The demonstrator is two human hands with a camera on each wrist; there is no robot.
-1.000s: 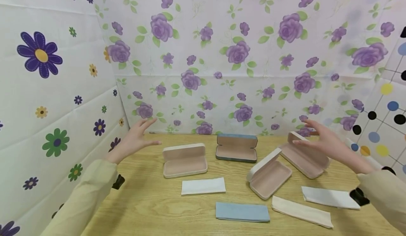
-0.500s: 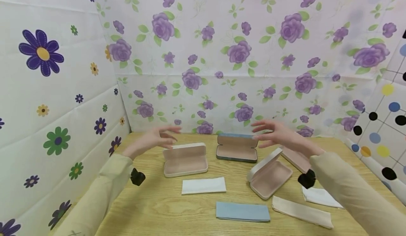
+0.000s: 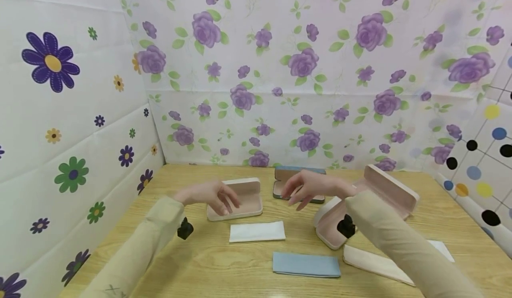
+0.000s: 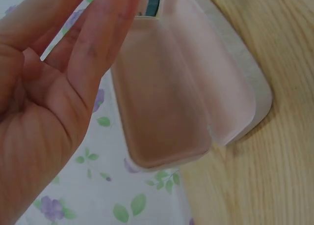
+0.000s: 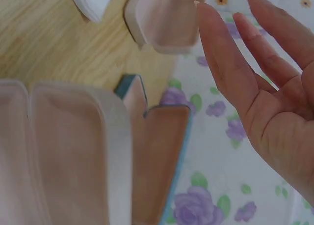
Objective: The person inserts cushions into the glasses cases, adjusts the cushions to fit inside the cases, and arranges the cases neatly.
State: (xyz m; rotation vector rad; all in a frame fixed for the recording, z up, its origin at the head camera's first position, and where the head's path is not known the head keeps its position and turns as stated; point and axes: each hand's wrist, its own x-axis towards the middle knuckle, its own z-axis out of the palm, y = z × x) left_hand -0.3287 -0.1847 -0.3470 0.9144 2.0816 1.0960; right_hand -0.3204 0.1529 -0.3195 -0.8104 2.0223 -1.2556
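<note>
My left hand (image 3: 212, 195) hovers over the open white glasses case (image 3: 251, 198) at the left, fingers loosely bent and empty. In the left wrist view, that case's pink lining (image 4: 162, 97) lies beside the fingers. My right hand (image 3: 311, 187) hangs in front of the open blue glasses case (image 3: 318, 199), partly covering it, and holds nothing. From the right wrist, its fingers show loosely extended, apart from the blue case (image 5: 164, 151). A second white case (image 3: 328, 231) stands open under the right forearm, partly hidden. Behind it a third white case (image 3: 396, 190) also stands open.
Folded cloths lie at the front of the wooden table (image 3: 208, 262): a white cloth (image 3: 257, 231), a blue cloth (image 3: 306, 264), a cream cloth (image 3: 374, 263) and another white cloth (image 3: 442, 249), the last two partly behind the right sleeve. A flowered sheet (image 3: 280, 89) hangs behind.
Both hands have moved inward from wide apart and lowered, the left over the left white case, the right leftward to the blue case. The cases and cloths have stayed put.
</note>
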